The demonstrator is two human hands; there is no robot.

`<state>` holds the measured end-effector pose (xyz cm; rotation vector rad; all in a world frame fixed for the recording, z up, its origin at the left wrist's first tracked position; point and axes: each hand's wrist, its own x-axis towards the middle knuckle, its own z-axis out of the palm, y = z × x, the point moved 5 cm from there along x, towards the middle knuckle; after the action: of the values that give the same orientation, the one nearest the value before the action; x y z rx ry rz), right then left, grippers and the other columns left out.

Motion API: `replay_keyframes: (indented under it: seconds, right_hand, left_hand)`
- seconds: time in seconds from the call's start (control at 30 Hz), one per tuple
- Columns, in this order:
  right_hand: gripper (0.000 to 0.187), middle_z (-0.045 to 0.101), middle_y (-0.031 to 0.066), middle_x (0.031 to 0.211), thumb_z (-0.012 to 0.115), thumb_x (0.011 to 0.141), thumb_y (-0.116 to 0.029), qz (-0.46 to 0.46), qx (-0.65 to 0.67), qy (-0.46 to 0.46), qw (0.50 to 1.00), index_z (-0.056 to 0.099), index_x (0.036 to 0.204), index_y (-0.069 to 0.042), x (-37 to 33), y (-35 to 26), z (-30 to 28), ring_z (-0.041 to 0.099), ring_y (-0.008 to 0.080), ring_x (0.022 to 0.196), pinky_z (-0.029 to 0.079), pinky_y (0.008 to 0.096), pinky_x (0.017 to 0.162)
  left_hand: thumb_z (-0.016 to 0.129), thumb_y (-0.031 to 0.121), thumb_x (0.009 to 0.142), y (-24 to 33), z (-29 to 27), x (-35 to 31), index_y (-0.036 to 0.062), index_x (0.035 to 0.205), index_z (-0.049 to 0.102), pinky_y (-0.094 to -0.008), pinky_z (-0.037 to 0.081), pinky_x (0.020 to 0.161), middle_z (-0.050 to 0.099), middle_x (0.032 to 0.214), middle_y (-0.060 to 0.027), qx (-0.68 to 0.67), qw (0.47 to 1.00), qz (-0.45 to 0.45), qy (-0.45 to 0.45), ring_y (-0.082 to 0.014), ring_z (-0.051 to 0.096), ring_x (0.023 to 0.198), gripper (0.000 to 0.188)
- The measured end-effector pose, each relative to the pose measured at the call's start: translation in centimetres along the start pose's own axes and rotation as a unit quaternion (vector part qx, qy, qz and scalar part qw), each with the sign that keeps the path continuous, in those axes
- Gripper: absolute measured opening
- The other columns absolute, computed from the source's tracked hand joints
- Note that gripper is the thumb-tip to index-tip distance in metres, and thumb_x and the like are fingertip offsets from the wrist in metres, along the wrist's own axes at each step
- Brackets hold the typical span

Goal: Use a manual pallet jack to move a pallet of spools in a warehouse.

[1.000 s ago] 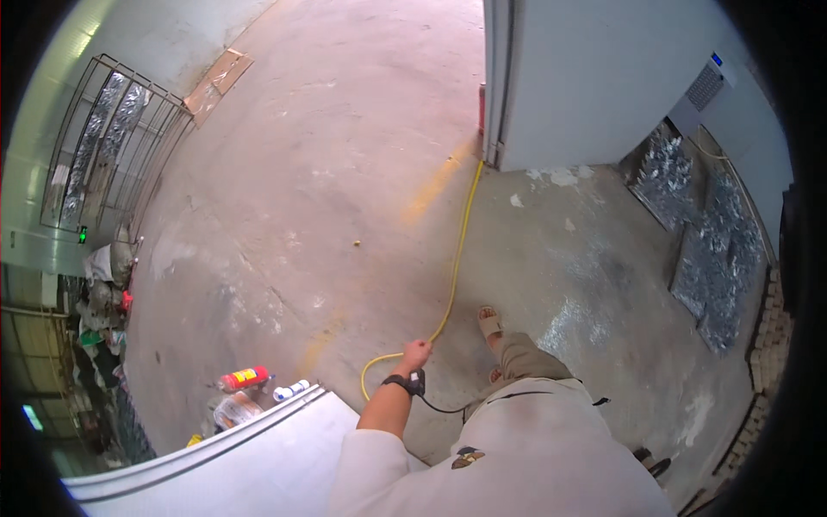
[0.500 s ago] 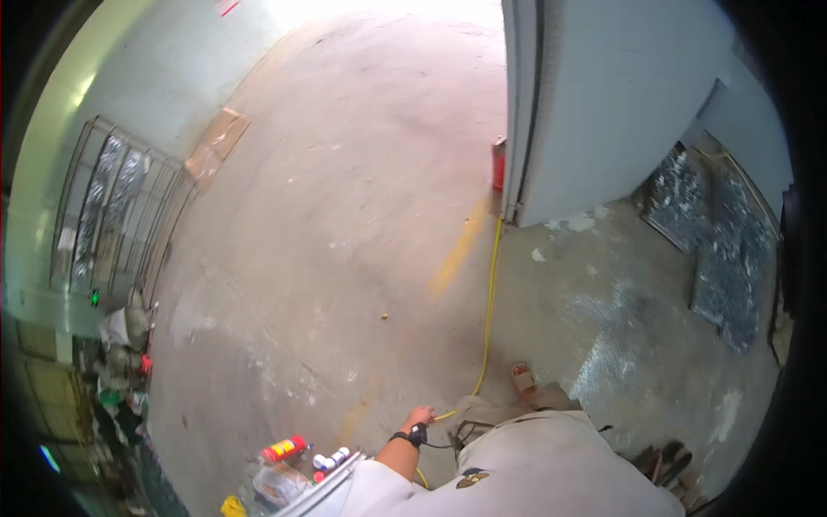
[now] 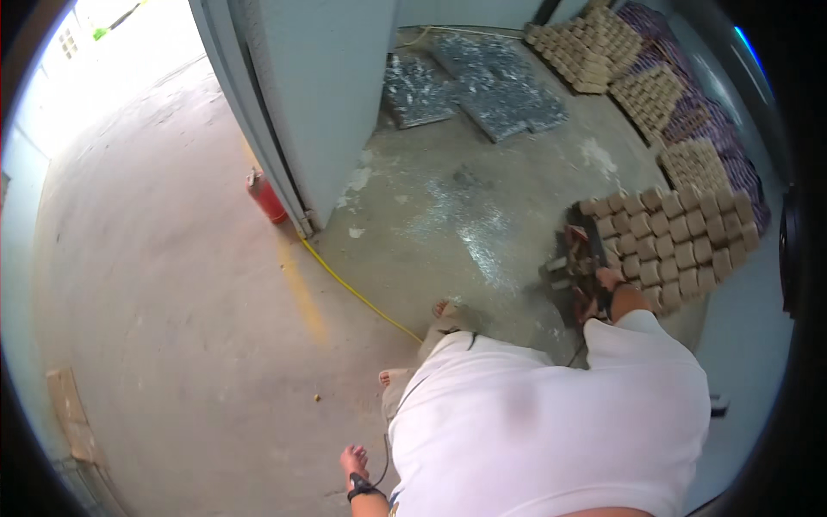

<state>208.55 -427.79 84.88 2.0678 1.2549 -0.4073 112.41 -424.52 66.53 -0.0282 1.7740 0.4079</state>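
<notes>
Low at the right, my right hand point(image 3: 610, 277) reaches down to a dark, reddish metal device point(image 3: 579, 258) with pale bar-like parts. Its fingers are curled against the device's edge; the grip is partly hidden. The device's exact kind is unclear. Right beside it lies a panel of rounded tan blocks point(image 3: 680, 237) set in rows. My left hand point(image 3: 354, 462), with a black band at the wrist, hangs over the bare floor at lower left. Its fingers are loosely apart and nothing shows in them. A yellow hose or cable point(image 3: 357, 295) runs from the door edge to my legs.
A grey door or partition point(image 3: 314, 95) stands ahead, with a red fire extinguisher point(image 3: 266, 198) at its foot. Mottled dark sheets point(image 3: 495, 82) lie beyond it. More tan block panels point(image 3: 590, 52) lean along the right wall near striped purple fabric point(image 3: 663, 34). Cardboard point(image 3: 72, 414) lies far left.
My view has swung to the right. My left hand, which was at the yellow hose, is now apart from it. My right hand has come into view at the reddish device.
</notes>
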Motion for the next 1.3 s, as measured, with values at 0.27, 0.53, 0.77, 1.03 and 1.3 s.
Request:
replay_keyframes:
  seconds: [0.27, 0.53, 0.77, 1.03, 1.3]
  right_hand:
    - [0.020, 0.068, 0.0151, 0.098, 0.056, 0.084, -0.018, -0.010, 0.091, 0.045, 0.995, 0.067, 0.100, -0.011, -4.4, -13.0, -11.5, 0.067, 0.0316, 0.092, 0.051, 0.0432, 0.076]
    - [0.022, 0.068, 0.0124, 0.102, 0.055, 0.084, -0.014, 0.007, 0.059, 0.010, 0.998, 0.065, 0.103, -0.010, -8.7, -22.9, -16.7, 0.066, 0.0298, 0.091, 0.050, 0.0410, 0.076]
    - [0.022, 0.068, 0.0164, 0.100, 0.054, 0.084, -0.021, -0.025, 0.094, 0.006, 0.995, 0.065, 0.098, -0.009, -7.1, -27.9, -18.4, 0.065, 0.0341, 0.093, 0.048, 0.0452, 0.076]
    - [0.021, 0.068, 0.0178, 0.096, 0.055, 0.081, -0.019, 0.052, 0.149, -0.022, 0.987, 0.066, 0.098, -0.012, -11.7, -34.0, -20.0, 0.065, 0.0362, 0.089, 0.049, 0.0446, 0.077]
    - [0.025, 0.064, 0.0212, 0.073, 0.058, 0.074, -0.028, 0.200, 0.362, 0.043, 0.909, 0.067, 0.080, -0.006, -14.2, -42.9, -26.5, 0.065, 0.0339, 0.075, 0.049, 0.0430, 0.069]
  left_hand:
    - [0.047, 0.037, 0.091, -3.1, -12.9, 5.1, 0.0043, 0.118, 0.051, -0.0442, 0.045, 0.084, 0.060, 0.101, -0.0105, -0.041, 0.999, -0.033, 0.000, -0.0284, 0.057, 0.090, 0.042]
    - [0.046, 0.025, 0.093, -3.5, -9.2, 8.4, -0.0003, 0.115, 0.054, -0.0388, 0.048, 0.082, 0.063, 0.102, -0.0132, 0.035, 0.990, -0.002, -0.139, -0.0268, 0.060, 0.091, 0.034]
    - [0.047, 0.022, 0.093, -3.0, -10.6, 8.6, -0.0012, 0.120, 0.055, -0.0368, 0.048, 0.088, 0.062, 0.111, -0.0156, -0.095, 0.987, -0.092, -0.092, -0.0248, 0.059, 0.101, 0.037]
    - [0.049, 0.033, 0.092, 13.9, -18.1, 0.6, 0.0037, 0.131, 0.046, -0.0392, 0.045, 0.096, 0.060, 0.114, -0.0137, 0.036, 0.995, -0.052, -0.076, -0.0295, 0.055, 0.110, 0.049]
    - [0.054, 0.035, 0.090, 13.2, -29.9, 11.7, 0.0038, 0.125, 0.048, -0.0385, 0.047, 0.089, 0.060, 0.106, -0.0112, 0.174, 0.961, 0.097, -0.192, -0.0249, 0.055, 0.100, 0.047]
